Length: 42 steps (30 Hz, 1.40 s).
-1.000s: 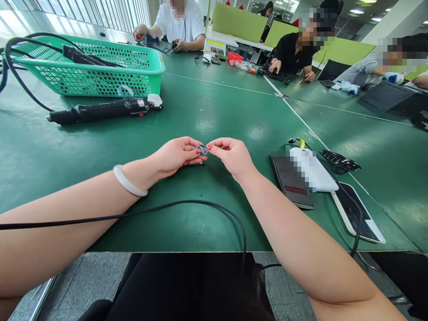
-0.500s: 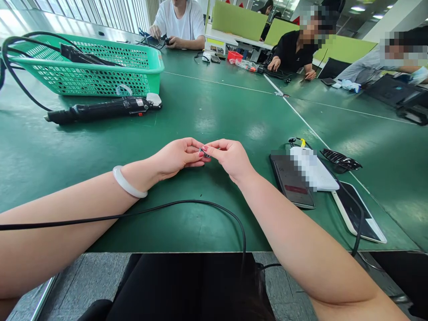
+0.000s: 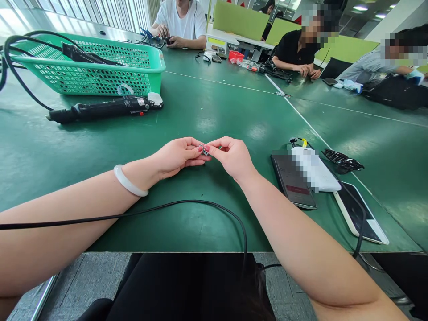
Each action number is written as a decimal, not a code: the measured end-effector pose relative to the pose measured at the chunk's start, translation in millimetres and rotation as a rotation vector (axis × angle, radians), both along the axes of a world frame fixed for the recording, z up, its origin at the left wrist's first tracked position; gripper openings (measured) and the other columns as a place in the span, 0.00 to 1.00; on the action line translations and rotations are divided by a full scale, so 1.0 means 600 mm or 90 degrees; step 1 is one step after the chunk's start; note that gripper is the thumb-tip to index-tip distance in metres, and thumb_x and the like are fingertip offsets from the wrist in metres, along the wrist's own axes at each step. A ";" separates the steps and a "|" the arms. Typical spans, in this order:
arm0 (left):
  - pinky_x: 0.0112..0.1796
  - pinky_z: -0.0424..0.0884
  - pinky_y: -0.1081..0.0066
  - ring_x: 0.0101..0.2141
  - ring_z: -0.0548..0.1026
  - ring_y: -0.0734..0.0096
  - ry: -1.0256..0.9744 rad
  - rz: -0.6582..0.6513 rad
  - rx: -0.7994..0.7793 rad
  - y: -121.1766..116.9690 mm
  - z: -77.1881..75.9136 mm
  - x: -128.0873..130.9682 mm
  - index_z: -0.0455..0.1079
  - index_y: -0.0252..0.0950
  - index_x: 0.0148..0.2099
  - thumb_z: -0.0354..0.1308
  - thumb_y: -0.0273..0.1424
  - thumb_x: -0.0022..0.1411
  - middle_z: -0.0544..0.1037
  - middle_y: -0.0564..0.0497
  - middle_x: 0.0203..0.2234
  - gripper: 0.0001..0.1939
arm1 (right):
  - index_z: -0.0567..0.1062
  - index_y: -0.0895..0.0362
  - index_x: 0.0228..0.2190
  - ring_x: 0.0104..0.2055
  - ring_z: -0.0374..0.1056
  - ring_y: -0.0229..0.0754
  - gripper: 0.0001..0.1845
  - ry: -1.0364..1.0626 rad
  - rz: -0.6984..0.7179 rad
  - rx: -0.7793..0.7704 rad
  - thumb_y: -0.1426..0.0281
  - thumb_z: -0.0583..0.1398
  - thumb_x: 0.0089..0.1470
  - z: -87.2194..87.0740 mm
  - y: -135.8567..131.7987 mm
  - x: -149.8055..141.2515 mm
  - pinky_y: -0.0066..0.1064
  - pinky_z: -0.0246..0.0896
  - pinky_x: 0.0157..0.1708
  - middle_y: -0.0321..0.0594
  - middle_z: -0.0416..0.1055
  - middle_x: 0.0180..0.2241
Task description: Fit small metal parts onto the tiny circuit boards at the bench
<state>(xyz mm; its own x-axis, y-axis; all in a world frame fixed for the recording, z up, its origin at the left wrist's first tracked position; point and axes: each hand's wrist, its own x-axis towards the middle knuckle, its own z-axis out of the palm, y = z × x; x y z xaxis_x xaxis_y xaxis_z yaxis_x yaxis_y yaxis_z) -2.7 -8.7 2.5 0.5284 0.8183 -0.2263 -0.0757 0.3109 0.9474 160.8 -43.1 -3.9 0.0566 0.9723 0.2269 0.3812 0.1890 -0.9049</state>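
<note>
My left hand (image 3: 177,156) and my right hand (image 3: 230,156) meet at the middle of the green table (image 3: 207,111). Both pinch one tiny part (image 3: 203,148) between thumb and fingertips, just above the table top. The part is small, grey and blue, mostly hidden by my fingers. A white bangle (image 3: 129,183) sits on my left wrist. A black cable (image 3: 187,205) curves over the table under my forearms.
A black electric screwdriver (image 3: 103,108) lies at the left, in front of a green mesh basket (image 3: 90,67) with cables. At the right lie a phone (image 3: 292,180), a white box (image 3: 314,168), a tablet (image 3: 359,214) and a black strip (image 3: 343,160). Other people work at the far side.
My two hands have closed a little tighter on the small part, which now shows less between the fingertips. The people at the far side have shifted their hands.
</note>
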 end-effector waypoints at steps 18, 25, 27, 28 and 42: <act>0.44 0.73 0.71 0.35 0.78 0.73 -0.023 0.064 0.010 0.005 0.000 -0.001 0.71 0.31 0.42 0.56 0.20 0.59 0.78 0.47 0.34 0.08 | 0.76 0.55 0.28 0.28 0.61 0.36 0.11 -0.082 -0.040 0.038 0.62 0.58 0.53 0.004 0.000 0.002 0.31 0.56 0.31 0.36 0.71 0.27; 0.43 0.74 0.71 0.34 0.78 0.75 -0.026 0.205 0.040 0.010 0.000 0.000 0.69 0.30 0.42 0.54 0.17 0.60 0.76 0.48 0.35 0.09 | 0.78 0.55 0.34 0.32 0.64 0.36 0.11 -0.303 0.046 -0.052 0.66 0.65 0.44 -0.008 0.000 0.001 0.30 0.59 0.33 0.38 0.73 0.35; 0.43 0.74 0.70 0.34 0.78 0.74 -0.023 0.200 0.042 0.010 -0.001 0.000 0.69 0.30 0.42 0.54 0.18 0.60 0.76 0.48 0.35 0.09 | 0.79 0.55 0.33 0.32 0.65 0.36 0.09 -0.348 0.064 -0.041 0.70 0.64 0.46 -0.009 -0.001 -0.002 0.29 0.59 0.33 0.37 0.74 0.34; 0.43 0.74 0.70 0.34 0.78 0.74 -0.023 0.198 0.043 0.010 -0.001 0.000 0.69 0.30 0.42 0.54 0.18 0.60 0.76 0.48 0.35 0.09 | 0.79 0.55 0.32 0.32 0.65 0.36 0.07 -0.361 0.071 -0.035 0.72 0.62 0.48 -0.008 -0.002 -0.003 0.29 0.59 0.33 0.37 0.74 0.33; 0.42 0.73 0.72 0.36 0.78 0.74 0.004 0.168 0.066 0.013 -0.010 -0.002 0.69 0.30 0.44 0.54 0.20 0.61 0.77 0.49 0.31 0.08 | 0.77 0.56 0.25 0.32 0.65 0.36 0.07 -0.420 0.074 -0.018 0.75 0.59 0.50 -0.006 0.000 0.001 0.29 0.58 0.32 0.37 0.74 0.31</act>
